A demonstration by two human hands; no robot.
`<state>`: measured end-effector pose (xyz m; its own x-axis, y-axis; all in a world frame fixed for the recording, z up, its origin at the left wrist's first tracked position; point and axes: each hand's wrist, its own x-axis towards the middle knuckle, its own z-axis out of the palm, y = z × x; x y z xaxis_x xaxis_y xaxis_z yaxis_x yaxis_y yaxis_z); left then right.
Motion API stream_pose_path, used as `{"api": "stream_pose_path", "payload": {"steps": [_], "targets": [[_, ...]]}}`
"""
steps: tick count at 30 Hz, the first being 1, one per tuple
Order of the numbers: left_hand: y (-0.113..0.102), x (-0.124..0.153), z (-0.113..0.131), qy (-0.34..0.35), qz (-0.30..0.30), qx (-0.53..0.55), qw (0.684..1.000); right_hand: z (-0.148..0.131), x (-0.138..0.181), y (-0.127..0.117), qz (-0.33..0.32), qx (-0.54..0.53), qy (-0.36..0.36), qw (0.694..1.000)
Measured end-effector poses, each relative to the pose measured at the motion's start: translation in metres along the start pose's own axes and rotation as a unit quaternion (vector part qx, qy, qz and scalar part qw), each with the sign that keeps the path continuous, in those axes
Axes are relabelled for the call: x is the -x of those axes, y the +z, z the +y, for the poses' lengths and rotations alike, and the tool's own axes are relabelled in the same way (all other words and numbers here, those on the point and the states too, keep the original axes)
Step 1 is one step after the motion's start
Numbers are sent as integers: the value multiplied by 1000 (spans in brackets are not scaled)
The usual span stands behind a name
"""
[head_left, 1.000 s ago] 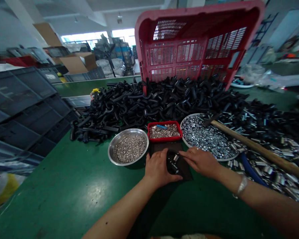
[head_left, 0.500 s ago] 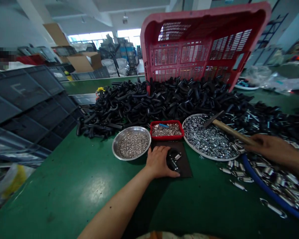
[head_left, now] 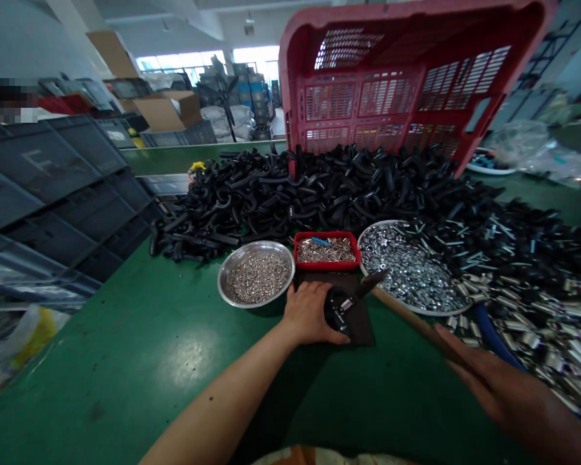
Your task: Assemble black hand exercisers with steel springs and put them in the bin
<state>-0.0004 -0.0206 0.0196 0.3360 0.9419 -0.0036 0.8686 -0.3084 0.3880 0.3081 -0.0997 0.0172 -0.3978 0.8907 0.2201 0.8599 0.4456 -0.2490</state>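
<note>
My left hand (head_left: 310, 315) is curled round a black curved part (head_left: 339, 324), pressing it on a dark flat plate (head_left: 363, 326). A small coil spring (head_left: 346, 305) sits in that part; the side under my palm is hidden. My right hand (head_left: 494, 381) is closed round the wooden handle of a hammer (head_left: 407, 314). The hammer's dark head hangs just right of the black part, near the spring. Behind the plate stands a red tray (head_left: 326, 265) of small metal pins.
A metal bowl (head_left: 221, 284) of small rings stands left of the plate. To the right are a white dish (head_left: 433, 311) of metal pieces and many loose springs (head_left: 556, 329). Black parts (head_left: 252, 206) are heaped behind, under a tipped red crate (head_left: 290, 77). Grey crates (head_left: 53, 174) stand left.
My right hand has brought the hammer left and down, from over the white dish to beside the black part. My left hand keeps its place on the part.
</note>
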Motion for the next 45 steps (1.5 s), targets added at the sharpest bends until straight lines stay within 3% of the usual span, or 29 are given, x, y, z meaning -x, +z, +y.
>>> {"api": "stream_pose_path", "payload": {"steps": [4,10,14,18,20,23,26,28,31,33,35,38,41,43,45], "targets": [[2,2,-1,-1,1,1,1000,-14,-12,-7,15,-11,-5,1000],[3,5,-3,-1,12,14,1000,-14,-23,-8,-81,-58,-35,994],[3,7,-3,13,17,9,1000,3,-24,-20,-40,-78,63,994],[7,19,9,-9,63,-33,997,39,-37,-42,-12,-71,250,966],[12,27,17,-29,73,-60,995,69,-48,-54,-7,-69,300,951],[20,33,23,-36,40,-89,995,123,-63,-70,-33,-61,332,941],[23,32,20,-6,18,-107,994,156,-71,-73,-29,70,304,949],[16,28,17,23,6,-111,993,145,-76,-63,47,146,240,959],[-9,21,13,51,-9,-100,994,77,-90,-27,153,93,43,983],[-30,16,11,55,-32,-63,996,19,-104,2,82,-22,-106,991],[-49,9,8,47,-88,24,995,-26,-120,25,50,-132,-183,973],[-58,-3,-3,-40,-180,197,963,-52,-138,41,33,-247,-140,958],[-44,-13,-15,-134,-235,288,918,-44,-150,45,-47,-298,-66,951],[-29,-18,-19,-153,-209,251,933,-38,-155,49,-90,-304,-43,948],[-17,-19,-17,-156,-138,163,965,-36,-157,55,-97,-274,-34,956]]}}
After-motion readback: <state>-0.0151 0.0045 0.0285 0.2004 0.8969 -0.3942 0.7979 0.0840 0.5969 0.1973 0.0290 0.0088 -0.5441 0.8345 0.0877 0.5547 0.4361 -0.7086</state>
